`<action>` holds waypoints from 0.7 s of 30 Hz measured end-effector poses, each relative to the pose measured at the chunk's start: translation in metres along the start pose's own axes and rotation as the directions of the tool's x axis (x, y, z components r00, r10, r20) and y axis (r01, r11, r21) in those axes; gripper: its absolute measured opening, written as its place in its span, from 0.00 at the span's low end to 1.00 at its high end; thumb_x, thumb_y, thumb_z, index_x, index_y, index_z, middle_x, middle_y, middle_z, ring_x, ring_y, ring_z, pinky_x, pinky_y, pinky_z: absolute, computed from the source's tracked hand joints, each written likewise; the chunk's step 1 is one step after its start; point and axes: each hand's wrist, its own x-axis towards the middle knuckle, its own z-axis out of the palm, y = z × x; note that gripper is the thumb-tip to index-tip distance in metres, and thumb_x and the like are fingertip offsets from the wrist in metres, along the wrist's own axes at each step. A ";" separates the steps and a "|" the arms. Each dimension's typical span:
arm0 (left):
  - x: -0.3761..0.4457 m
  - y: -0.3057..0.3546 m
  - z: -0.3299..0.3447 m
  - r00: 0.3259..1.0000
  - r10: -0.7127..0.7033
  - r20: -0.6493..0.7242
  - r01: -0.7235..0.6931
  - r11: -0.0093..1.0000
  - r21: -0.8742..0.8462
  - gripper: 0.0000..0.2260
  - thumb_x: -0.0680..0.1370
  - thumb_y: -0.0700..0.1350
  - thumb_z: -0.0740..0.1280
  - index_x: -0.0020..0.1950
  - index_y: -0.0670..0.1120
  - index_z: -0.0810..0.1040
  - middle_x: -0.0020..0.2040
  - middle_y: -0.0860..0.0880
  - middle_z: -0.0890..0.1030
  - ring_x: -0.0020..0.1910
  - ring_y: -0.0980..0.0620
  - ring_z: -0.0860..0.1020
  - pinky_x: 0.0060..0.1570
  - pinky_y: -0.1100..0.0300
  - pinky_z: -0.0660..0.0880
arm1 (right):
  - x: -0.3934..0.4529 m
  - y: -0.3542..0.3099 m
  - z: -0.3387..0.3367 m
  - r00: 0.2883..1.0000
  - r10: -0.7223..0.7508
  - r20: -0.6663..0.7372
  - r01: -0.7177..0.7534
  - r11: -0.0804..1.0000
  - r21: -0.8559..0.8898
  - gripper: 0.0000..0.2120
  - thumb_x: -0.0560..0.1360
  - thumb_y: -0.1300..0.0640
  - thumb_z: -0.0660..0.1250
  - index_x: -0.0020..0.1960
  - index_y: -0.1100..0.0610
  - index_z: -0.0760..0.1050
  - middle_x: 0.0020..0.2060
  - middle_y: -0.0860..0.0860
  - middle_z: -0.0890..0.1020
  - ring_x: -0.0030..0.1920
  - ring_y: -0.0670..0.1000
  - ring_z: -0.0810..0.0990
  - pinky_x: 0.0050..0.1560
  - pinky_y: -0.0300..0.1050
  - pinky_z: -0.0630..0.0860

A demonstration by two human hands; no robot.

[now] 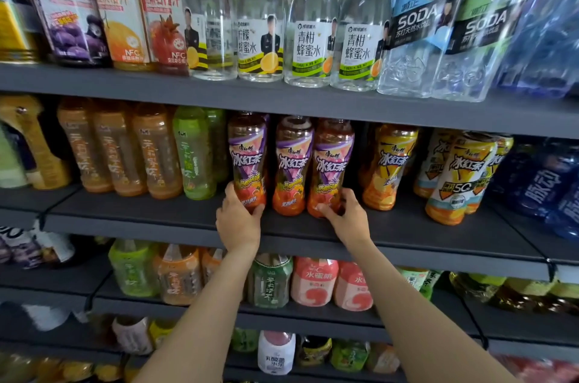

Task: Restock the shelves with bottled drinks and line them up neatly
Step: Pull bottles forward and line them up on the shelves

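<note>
On the middle shelf [175, 213], three purple-label tea bottles are standing abreast, left hand [238, 223] gripping the left bottle [248, 160], right hand [346, 216] gripping the right bottle [332, 166]; final squaring apparently remaining.

Top shelf [282, 94]: clear bottles [416, 38] read "SODA", juice bottles [116, 7] "100%" and "NFC"; a middle-shelf bottle [460, 176] shows "50"

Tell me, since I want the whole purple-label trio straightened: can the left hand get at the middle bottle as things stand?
Probably yes. The left hand grips the left purple-label bottle, right beside the middle bottle. That bottle's front faces the open shelf edge with nothing before it, though the hand must first let go.
</note>
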 end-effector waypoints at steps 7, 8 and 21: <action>-0.003 0.001 -0.003 1.000 0.024 0.014 -0.024 0.999 0.025 0.31 0.73 0.48 0.70 0.72 0.46 0.61 0.63 0.44 0.73 0.61 0.41 0.71 0.59 0.48 0.68 | -0.001 0.000 0.004 0.999 -0.007 -0.035 0.006 0.999 -0.039 0.29 0.72 0.47 0.69 0.67 0.59 0.65 0.60 0.55 0.77 0.60 0.56 0.75 0.61 0.57 0.72; -0.004 0.001 -0.003 0.999 0.031 0.014 -0.031 0.999 0.032 0.31 0.73 0.49 0.70 0.72 0.46 0.61 0.63 0.44 0.73 0.61 0.42 0.71 0.59 0.48 0.67 | -0.001 -0.001 0.004 0.999 -0.008 -0.036 0.006 0.999 -0.039 0.29 0.72 0.47 0.70 0.67 0.59 0.65 0.59 0.55 0.77 0.60 0.57 0.75 0.61 0.57 0.72; -0.004 0.000 -0.005 1.000 -0.001 0.016 0.001 1.000 0.016 0.31 0.74 0.47 0.69 0.72 0.45 0.59 0.65 0.44 0.71 0.62 0.42 0.70 0.61 0.49 0.65 | -0.003 -0.005 0.003 1.000 -0.010 -0.021 0.009 0.999 -0.032 0.27 0.73 0.51 0.69 0.68 0.60 0.64 0.62 0.57 0.75 0.62 0.57 0.74 0.59 0.50 0.71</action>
